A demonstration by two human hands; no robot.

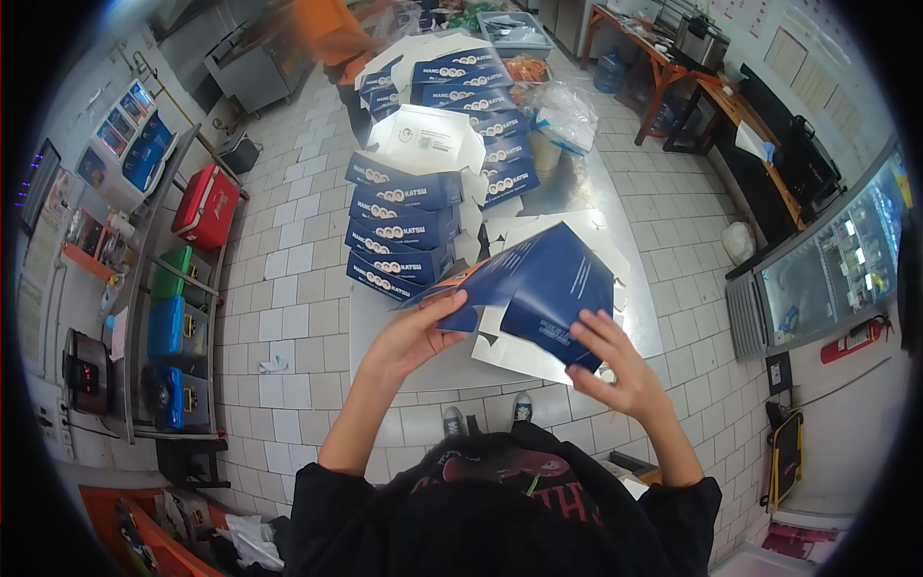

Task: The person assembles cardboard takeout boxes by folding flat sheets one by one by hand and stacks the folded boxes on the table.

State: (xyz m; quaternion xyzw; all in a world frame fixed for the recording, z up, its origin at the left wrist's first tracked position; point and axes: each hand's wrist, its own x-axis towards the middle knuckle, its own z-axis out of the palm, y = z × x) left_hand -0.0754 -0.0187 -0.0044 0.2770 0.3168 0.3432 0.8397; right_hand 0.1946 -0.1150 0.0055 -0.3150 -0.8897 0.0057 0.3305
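Note:
A partly folded blue cardboard box (553,288) is held up in front of me over the near end of the metal table. My left hand (418,332) pinches its left flap between thumb and fingers. At the box's lower right corner is my right hand (620,370), fingers on the blue face and thumb at the edge. Beneath the box lie flat white cardboard blanks (490,361). Left of it stands a stack of folded blue boxes (394,236) with "KATSU" lettering, and an open white lid (428,139) shows behind.
More blue boxes (466,72), a clear plastic bag (567,115) and a grey tub (516,34) sit farther along the metal table (630,279). A person in orange (332,38) is at the far left. Shelves with a red cooler (207,205) line the left; a glass-front fridge (832,260) is right.

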